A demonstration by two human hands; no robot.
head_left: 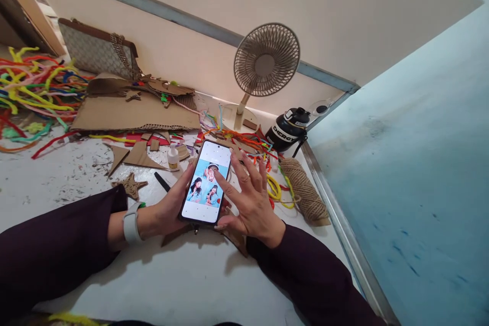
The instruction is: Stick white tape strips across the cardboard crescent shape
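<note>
Two hands at one phone (207, 182): left hand (172, 207) clamped round its left edge, right hand (248, 198) nearer the screen, fingers spread, long axis pointing toward the fan (266, 59).

light: bright, even | shadows: soft, under forearms | focus: sharp | edges: strong wide-angle bending, tilted view

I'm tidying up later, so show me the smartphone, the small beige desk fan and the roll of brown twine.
Black-edged smartphone (206, 183), head view: middle of its lit screen.
Small beige desk fan (266, 59), head view: centre of its round grille.
Roll of brown twine (305, 191), head view: middle of the wound cord.
</note>
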